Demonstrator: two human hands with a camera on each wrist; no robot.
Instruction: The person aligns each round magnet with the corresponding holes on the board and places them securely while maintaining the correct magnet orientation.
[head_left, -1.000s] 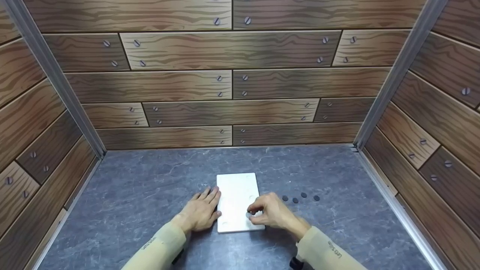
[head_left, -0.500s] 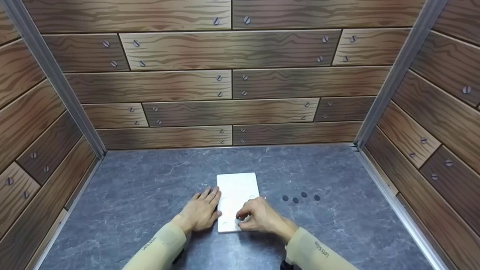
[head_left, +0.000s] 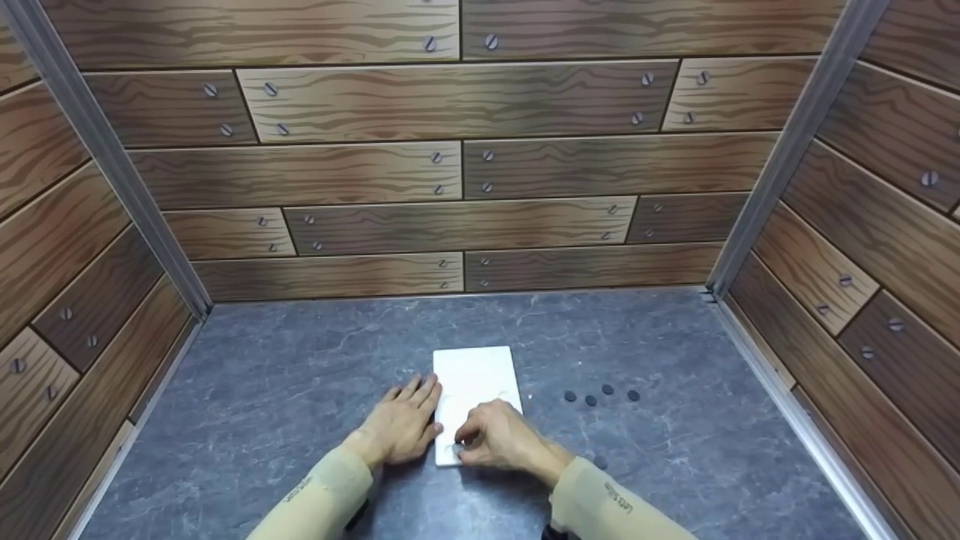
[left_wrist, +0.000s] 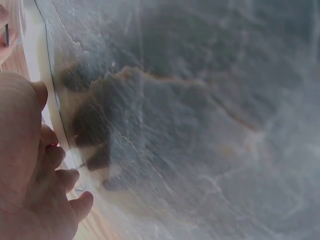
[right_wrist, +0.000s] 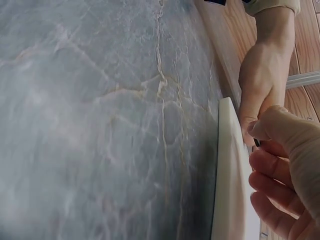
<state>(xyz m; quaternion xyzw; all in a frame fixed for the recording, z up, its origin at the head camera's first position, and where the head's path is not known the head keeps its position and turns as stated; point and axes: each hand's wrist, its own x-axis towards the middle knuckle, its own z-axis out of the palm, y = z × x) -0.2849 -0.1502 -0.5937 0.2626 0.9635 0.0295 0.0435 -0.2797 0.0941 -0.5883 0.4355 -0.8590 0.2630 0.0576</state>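
A white rectangular board (head_left: 472,371) lies flat on the table, with faint round marks near its corners. Fingers spread, my left hand (head_left: 401,424) rests beside it, fingertips and thumb at its left edge. My right hand (head_left: 499,436) pinches a small dark disc (right_wrist: 257,142) between thumb and index finger, low over the board's near left corner. From the head view the disc looks greyish and overlaps the round mark there. In the right wrist view the other fingers of that hand are loosely bent, and the board's pale side edge (right_wrist: 230,170) shows below.
Several small black discs (head_left: 591,400) lie on the grey marbled table (head_left: 315,352) to the board's right. Another dark round spot (head_left: 599,462) shows beside the right sleeve. Wood-patterned walls (head_left: 360,171) enclose the back and sides.
My right hand has moved left and slightly nearer across the board, carrying the disc from the near right part to the near left corner. The left hand has stayed in place.
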